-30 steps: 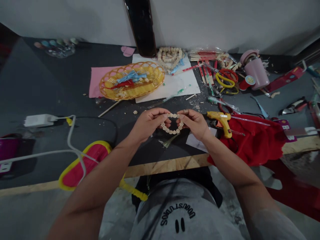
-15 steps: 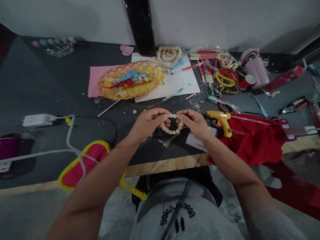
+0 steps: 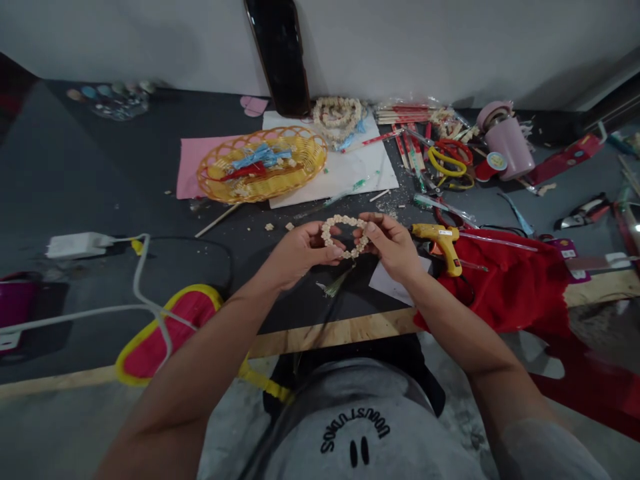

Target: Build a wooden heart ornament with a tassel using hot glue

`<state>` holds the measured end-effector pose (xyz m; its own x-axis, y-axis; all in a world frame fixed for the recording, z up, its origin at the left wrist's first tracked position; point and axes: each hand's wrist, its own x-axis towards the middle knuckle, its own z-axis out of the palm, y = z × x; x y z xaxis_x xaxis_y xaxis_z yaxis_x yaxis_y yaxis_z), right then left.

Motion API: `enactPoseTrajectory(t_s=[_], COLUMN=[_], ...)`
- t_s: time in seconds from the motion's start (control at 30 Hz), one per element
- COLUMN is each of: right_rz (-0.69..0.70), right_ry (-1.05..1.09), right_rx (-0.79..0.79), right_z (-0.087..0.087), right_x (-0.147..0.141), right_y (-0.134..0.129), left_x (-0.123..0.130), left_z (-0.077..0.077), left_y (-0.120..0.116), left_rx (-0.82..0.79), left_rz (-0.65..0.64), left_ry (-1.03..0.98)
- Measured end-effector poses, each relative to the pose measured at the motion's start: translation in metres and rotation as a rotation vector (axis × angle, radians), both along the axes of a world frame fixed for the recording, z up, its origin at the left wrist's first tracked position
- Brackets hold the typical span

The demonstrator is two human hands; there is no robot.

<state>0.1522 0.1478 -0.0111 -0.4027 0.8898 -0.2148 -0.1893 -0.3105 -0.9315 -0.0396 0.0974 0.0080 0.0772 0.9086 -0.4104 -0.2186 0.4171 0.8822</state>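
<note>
Between my two hands is a ring of small cream-coloured pieces (image 3: 345, 220), like a beaded bracelet, held above the dark table. My left hand (image 3: 305, 252) pinches its lower left side between thumb and fingers. On the opposite side, my right hand (image 3: 389, 245) grips the ring's right edge the same way. A pale green tassel (image 3: 339, 283) hangs below the ring. Just right of my right hand lies a yellow glue gun (image 3: 440, 241), beside a white paper (image 3: 395, 283).
Behind my hands stands a yellow woven basket (image 3: 315, 175) with blue and red tassels. Further right are yellow-handled scissors (image 3: 447, 163), a pink flask (image 3: 510, 148) and red cloth (image 3: 515, 280). A phone (image 3: 280, 60) leans on the wall. White cable (image 3: 140, 267) crosses the left side.
The ring has turned, and its open loop now sits higher between my hands. My left fingers have shifted from its top to its lower left side.
</note>
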Motion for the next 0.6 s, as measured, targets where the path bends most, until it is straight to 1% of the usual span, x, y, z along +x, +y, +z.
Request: enactPoseTrajectory(t_s=[0.1, 0.23, 0.33, 0.47, 0.6], right_rz=[0.056, 0.171, 0.160, 0.139, 0.136], right_ry=[0.060, 0.040, 0.033, 0.041, 0.040], right_rx=[-0.039, -0.052, -0.035, -0.021, 0.005], right_z=[-0.0013, -0.0012, -0.0015, -0.0063, -0.0082], right_x=[-0.0004, -0.0017, -0.0026, -0.0035, -0.0046], right_y=[0.0007, -0.0008, -0.0028, -0.0046, -0.0054], left_x=[-0.0001, -0.0017, -0.0014, 0.0011, 0.0031], left_z=[0.0012, 0.0039, 0.0046, 0.0036, 0.0028], left_y=[0.0007, 0.0014, 0.0010, 0.0002, -0.0001], left_rx=[0.022, 0.064, 0.083, 0.116, 0.103], left_rz=[0.050, 0.095, 0.094, 0.095, 0.110], left_ry=[-0.001, 0.004, -0.019, -0.038, -0.044])
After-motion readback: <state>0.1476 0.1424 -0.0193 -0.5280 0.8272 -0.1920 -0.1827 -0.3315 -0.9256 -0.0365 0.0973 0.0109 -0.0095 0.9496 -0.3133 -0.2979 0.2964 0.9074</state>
